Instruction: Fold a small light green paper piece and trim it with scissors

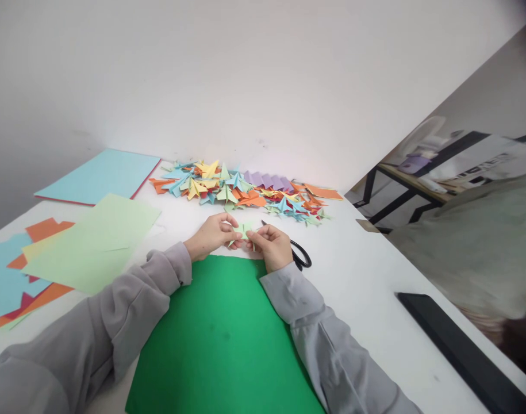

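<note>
Both hands on one small folded light-green paper piece [244,229]. It's between the fingertips, held just above the table, past the far edge of the green sheet [223,333]. Left hand [214,234] pinches its left side, thumb and index closed on it; right hand [273,246] does the same on the right. Two-sided pinch, thumbs near each other. Exact fold lines too small to read.

Step in hand looks like shaping or creasing. To do it well: keep both pinches level so the piece doesn't twist, match the two sides before pressing, then run a thumbnail along the crease. Light grip; paper this small would probably crumple or tear if the hands pull apart. Pressing it on the green sheet, just nearer the body, should give a crisper line than pressing in the air.

Watch the black-handled scissors [308,260] beside and partly behind the right hand; a knuckle could catch them. Pile of folded paper planes [211,185] lies just beyond both hands, so keep elbows back.
</note>
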`<act>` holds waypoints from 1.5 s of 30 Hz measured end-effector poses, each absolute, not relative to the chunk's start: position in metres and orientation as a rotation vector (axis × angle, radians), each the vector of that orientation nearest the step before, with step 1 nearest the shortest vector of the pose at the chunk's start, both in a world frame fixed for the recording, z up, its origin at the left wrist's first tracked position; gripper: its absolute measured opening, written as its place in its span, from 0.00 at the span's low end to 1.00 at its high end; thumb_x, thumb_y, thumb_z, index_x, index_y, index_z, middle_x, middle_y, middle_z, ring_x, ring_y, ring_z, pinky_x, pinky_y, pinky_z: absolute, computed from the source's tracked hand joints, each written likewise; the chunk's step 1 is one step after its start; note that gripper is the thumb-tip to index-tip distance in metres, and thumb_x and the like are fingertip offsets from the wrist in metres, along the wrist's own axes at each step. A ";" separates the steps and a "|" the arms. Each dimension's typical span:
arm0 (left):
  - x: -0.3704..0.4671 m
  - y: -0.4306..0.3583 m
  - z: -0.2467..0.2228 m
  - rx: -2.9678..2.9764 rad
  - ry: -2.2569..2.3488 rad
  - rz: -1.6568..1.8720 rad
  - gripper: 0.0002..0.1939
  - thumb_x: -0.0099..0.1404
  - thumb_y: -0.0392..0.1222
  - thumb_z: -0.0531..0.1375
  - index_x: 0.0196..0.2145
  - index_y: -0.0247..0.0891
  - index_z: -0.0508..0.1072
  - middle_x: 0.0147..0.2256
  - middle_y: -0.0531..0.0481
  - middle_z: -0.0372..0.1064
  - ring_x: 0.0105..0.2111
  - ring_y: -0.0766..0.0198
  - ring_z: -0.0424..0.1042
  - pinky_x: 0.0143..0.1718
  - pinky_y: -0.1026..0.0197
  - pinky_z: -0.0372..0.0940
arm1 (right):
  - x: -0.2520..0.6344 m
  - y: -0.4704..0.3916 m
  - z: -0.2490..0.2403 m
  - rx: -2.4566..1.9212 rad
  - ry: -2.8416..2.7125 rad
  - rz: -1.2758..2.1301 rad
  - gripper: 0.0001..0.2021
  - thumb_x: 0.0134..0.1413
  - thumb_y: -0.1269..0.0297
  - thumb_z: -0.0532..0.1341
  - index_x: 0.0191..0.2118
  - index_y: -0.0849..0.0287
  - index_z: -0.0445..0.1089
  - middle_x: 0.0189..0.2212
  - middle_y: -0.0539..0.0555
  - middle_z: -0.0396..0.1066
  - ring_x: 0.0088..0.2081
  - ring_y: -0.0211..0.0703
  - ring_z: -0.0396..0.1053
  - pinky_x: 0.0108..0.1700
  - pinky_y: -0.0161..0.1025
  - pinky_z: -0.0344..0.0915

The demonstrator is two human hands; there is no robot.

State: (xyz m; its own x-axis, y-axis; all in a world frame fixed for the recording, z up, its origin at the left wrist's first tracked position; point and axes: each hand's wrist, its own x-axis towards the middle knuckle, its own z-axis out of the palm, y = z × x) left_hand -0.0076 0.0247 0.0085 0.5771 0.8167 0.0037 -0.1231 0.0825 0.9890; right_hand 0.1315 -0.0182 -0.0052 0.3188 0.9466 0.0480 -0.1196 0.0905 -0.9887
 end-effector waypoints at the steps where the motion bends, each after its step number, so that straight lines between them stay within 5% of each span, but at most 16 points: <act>1: -0.008 0.025 0.008 1.311 0.672 0.789 0.14 0.47 0.34 0.62 0.29 0.34 0.60 0.17 0.52 0.67 0.18 0.66 0.68 0.21 0.64 0.61 | 0.132 -0.018 -0.006 -1.186 -0.890 1.016 0.14 0.28 0.62 0.68 0.17 0.59 0.60 0.09 0.46 0.66 0.13 0.35 0.63 0.16 0.31 0.58; 35: -0.009 0.028 0.008 1.234 0.654 0.739 0.07 0.52 0.28 0.54 0.31 0.33 0.61 0.17 0.51 0.67 0.19 0.66 0.68 0.23 0.63 0.62 | 0.136 -0.015 -0.013 -1.089 -1.009 1.018 0.15 0.29 0.69 0.67 0.26 0.59 0.61 0.09 0.42 0.65 0.13 0.32 0.62 0.17 0.29 0.57; 45: -0.007 0.025 0.010 1.308 0.687 0.793 0.13 0.48 0.32 0.61 0.31 0.32 0.61 0.17 0.53 0.66 0.18 0.68 0.67 0.22 0.64 0.61 | 0.135 -0.017 -0.010 -1.059 -1.032 1.027 0.15 0.31 0.68 0.67 0.27 0.58 0.61 0.10 0.42 0.65 0.14 0.33 0.63 0.18 0.29 0.57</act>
State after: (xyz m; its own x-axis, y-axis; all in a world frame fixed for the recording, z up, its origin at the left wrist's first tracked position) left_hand -0.0074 0.0249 0.0099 0.5671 0.8236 0.0009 -0.1173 0.0797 0.9899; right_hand 0.1346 -0.0168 -0.0102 0.1972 0.9694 0.1465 -0.1411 0.1759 -0.9742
